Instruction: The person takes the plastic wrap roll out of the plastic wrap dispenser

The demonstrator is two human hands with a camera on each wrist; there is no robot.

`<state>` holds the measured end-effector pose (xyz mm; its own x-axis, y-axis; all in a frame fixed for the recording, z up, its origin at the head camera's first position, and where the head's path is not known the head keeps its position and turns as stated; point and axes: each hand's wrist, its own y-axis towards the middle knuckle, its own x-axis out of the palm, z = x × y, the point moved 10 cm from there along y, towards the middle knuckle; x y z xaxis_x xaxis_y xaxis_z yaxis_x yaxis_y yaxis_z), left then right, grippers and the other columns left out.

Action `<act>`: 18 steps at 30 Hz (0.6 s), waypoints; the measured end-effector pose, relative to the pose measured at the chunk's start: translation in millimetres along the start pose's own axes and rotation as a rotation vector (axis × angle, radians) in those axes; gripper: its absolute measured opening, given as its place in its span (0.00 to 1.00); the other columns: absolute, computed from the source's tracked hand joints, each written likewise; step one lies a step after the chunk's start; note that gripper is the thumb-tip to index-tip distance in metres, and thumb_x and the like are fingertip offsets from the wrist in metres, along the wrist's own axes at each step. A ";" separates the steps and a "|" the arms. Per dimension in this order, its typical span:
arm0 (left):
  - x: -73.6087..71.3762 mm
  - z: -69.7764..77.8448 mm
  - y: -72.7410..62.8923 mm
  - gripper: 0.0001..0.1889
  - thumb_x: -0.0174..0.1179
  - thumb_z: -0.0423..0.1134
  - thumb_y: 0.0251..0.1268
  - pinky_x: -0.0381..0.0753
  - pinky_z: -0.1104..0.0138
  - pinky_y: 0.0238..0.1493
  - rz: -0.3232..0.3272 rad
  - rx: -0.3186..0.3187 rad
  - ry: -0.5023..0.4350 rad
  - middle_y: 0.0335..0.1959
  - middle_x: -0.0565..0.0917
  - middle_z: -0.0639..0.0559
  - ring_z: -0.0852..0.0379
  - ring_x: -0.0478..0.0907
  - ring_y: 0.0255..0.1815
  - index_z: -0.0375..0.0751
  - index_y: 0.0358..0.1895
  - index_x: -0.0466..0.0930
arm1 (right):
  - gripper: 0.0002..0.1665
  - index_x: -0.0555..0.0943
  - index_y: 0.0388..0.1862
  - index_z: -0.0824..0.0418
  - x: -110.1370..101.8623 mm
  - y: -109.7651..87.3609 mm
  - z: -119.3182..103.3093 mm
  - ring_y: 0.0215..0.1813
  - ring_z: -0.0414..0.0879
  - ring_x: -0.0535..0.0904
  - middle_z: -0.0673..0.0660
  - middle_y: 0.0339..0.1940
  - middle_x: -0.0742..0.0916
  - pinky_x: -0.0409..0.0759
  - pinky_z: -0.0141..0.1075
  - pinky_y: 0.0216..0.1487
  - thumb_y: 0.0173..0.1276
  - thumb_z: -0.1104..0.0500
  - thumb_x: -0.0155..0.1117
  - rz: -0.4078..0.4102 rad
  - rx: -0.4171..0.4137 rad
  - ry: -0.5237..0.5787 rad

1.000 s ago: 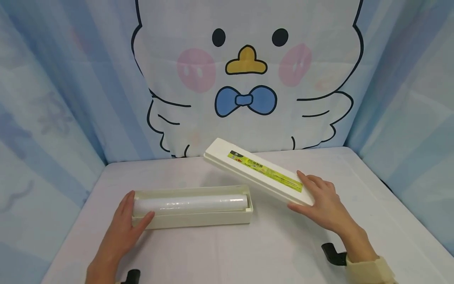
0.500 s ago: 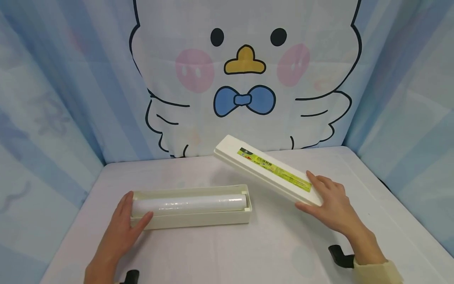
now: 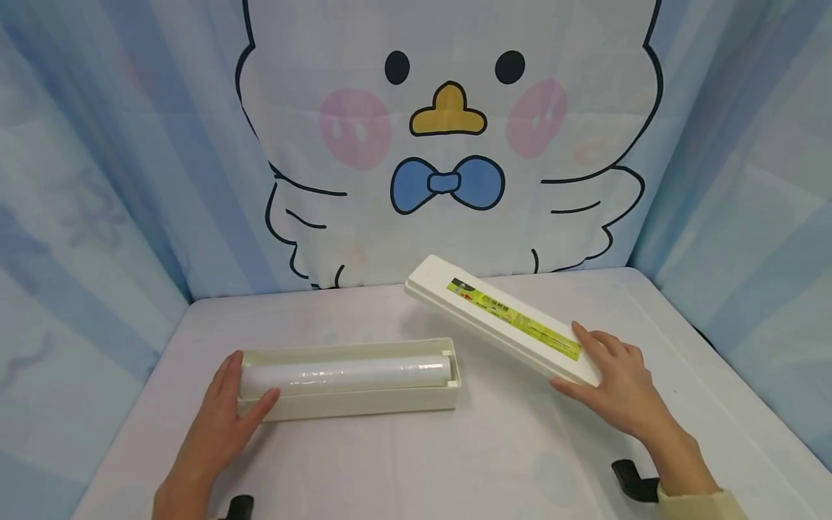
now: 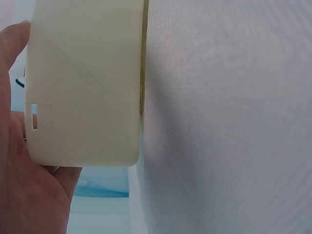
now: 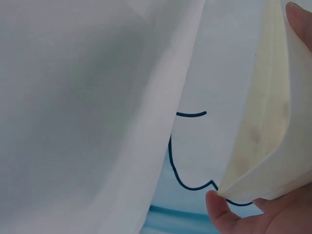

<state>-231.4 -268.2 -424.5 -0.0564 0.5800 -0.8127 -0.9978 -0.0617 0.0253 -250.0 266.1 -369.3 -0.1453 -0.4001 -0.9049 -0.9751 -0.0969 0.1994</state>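
Note:
A long cream box (image 3: 364, 404) lies on the table with its top off. Inside it is a roll of cling film (image 3: 364, 373), shiny and whitish. My left hand (image 3: 221, 426) grips the box's left end, thumb on the near wall and fingers behind it. In the left wrist view the box's end wall (image 4: 87, 87) shows close up. My right hand (image 3: 617, 386) holds the lid (image 3: 435, 278) by its right end, thumb at the near edge and fingers at the far edge. The lid slants, its far left end raised, with a yellow-green label (image 3: 513, 318) on top. Its hollow underside (image 5: 263, 117) shows in the right wrist view.
A white cloth covers the table (image 3: 364, 469). Behind it hangs a curtain (image 3: 448, 238) printed with a cartoon bird, and blue-white curtains (image 3: 78, 238) stand at both sides. Black curved pieces (image 3: 633, 482) sit at both wrists.
My right hand has carried the lid to the right, away from above the box, and lowered it slightly in the last half second. The left hand and the box stay in place.

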 end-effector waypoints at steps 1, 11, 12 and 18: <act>0.1 -0.2 0.0 0.55 0.56 0.63 0.72 0.51 0.32 0.69 -0.001 -0.003 0.001 0.78 0.42 0.24 0.24 0.45 0.76 0.28 0.80 0.33 | 0.61 0.57 0.82 0.59 0.7 -0.5 1.0 0.63 0.75 0.59 0.73 0.69 0.68 0.66 0.71 0.46 0.59 0.35 0.74 0.000 0.001 -0.002; -0.5 0.5 -0.4 0.55 0.56 0.62 0.72 0.51 0.31 0.68 -0.002 -0.001 -0.002 0.78 0.43 0.24 0.23 0.46 0.75 0.27 0.79 0.34 | 0.60 0.57 0.81 0.60 4.9 -7.6 13.5 0.63 0.76 0.58 0.73 0.69 0.67 0.66 0.73 0.47 0.60 0.35 0.73 -0.004 0.052 -0.026; -0.3 0.3 -0.3 0.55 0.56 0.63 0.72 0.51 0.31 0.68 -0.004 -0.004 -0.002 0.78 0.42 0.24 0.23 0.46 0.75 0.27 0.79 0.33 | 0.60 0.57 0.81 0.60 5.1 -8.4 14.8 0.63 0.76 0.58 0.73 0.69 0.67 0.66 0.73 0.47 0.60 0.35 0.73 -0.003 0.054 -0.030; 0.5 -1.1 0.3 0.55 0.55 0.63 0.72 0.51 0.31 0.68 -0.011 -0.017 0.003 0.78 0.42 0.24 0.23 0.45 0.75 0.28 0.79 0.33 | 0.62 0.55 0.82 0.59 6.1 -12.6 25.4 0.63 0.77 0.57 0.74 0.69 0.66 0.66 0.74 0.46 0.60 0.33 0.72 -0.015 0.081 -0.048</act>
<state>-231.6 -268.8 -425.5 -0.0458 0.5785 -0.8144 -0.9976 -0.0694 0.0067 -242.8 288.1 -386.9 -0.1364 -0.3548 -0.9249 -0.9873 -0.0279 0.1563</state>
